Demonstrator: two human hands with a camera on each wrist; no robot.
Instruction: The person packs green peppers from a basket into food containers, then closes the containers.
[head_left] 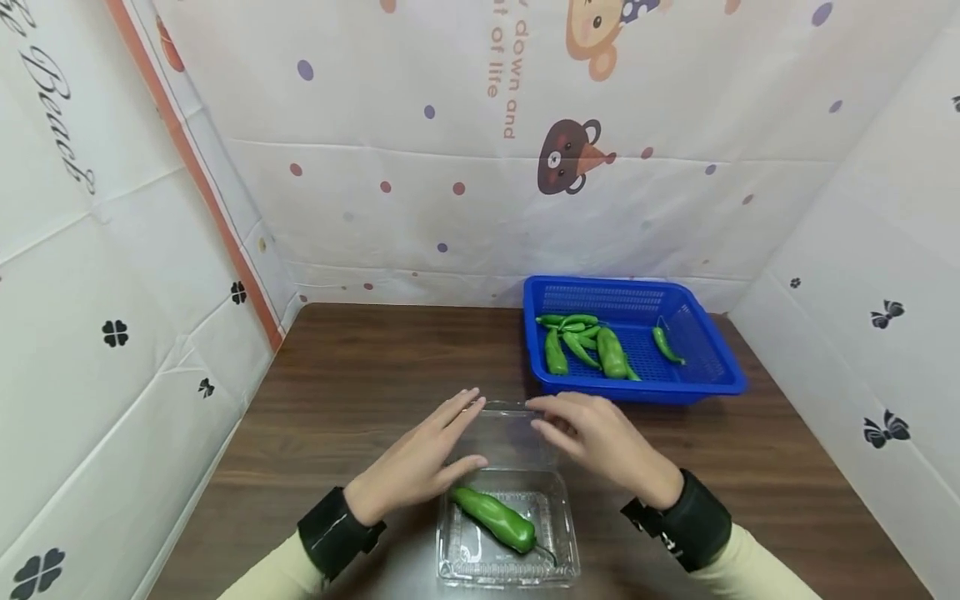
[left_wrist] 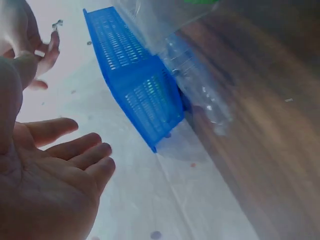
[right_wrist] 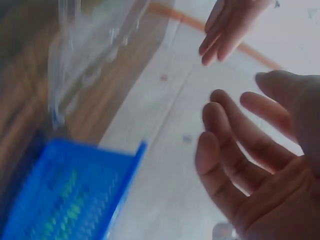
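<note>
A clear plastic clamshell box [head_left: 448, 557] lies unfolded on the table, its lid [head_left: 504, 435] laid back on the far side. One large green pepper [head_left: 495, 518] rests slantwise in the base. My left hand [head_left: 423, 458] hovers over the left side of the lid, fingers straight and thumb apart. Over the lid's right edge is my right hand [head_left: 596, 437], its fingers loosely bent. Both wrist views show bare palms, with the left hand [left_wrist: 55, 175] and the right hand [right_wrist: 250, 165] holding nothing. Whether any fingertip touches the lid cannot be told.
Back right on the wooden table [head_left: 360, 358] stands a blue mesh basket [head_left: 660, 387] with several green peppers [head_left: 611, 354] heaped at its left and a small one [head_left: 666, 346] apart at its right. Patterned white sheets [head_left: 420, 217] enclose the table's back and sides.
</note>
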